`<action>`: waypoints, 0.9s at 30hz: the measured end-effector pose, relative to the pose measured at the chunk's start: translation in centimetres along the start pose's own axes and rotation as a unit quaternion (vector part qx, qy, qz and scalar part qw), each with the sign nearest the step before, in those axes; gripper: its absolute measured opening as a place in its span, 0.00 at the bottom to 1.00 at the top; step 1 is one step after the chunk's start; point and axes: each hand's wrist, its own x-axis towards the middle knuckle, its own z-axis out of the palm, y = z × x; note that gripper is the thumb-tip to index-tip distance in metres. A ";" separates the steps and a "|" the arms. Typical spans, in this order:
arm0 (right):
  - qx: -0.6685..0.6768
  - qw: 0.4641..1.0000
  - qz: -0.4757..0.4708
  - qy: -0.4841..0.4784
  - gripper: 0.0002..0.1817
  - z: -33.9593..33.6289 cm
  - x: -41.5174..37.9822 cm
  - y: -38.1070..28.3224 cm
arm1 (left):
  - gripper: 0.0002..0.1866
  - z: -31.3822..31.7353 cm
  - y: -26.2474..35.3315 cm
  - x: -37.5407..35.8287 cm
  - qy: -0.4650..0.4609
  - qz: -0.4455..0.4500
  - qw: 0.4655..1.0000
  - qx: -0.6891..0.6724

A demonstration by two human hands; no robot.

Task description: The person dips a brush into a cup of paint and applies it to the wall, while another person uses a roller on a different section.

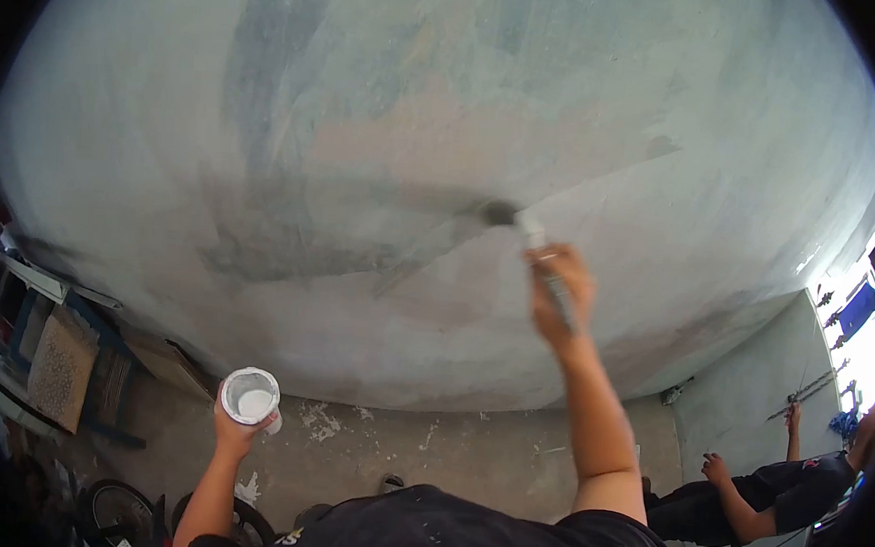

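Note:
My right hand [569,282] is raised to the big grey wall [419,92], fingers wrapped around a paintbrush [531,223]. The brush's dark tip, slightly blurred, overlaps the wall along a slanting border between a darker grey area and a paler pinkish-grey one. Lower down on the left, my left hand [232,434] grips a white tub [252,373] from the side, its open top facing up. White paint [256,403] shows inside, with smears around the inner wall.
White splatters mark the concrete floor [347,443]. At left stand a framed patterned panel [61,369] and a bicycle wheel [117,510]. Another person [744,498] in dark clothing is at lower right beside a grey side wall [762,379], one hand near a dark rod [811,395].

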 end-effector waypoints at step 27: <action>0.186 0.927 0.242 -0.218 0.15 19.3 -14.6 -10.9 | 0.47 2.4 -7.1 0.6 0.015 0.063 0.992 -0.107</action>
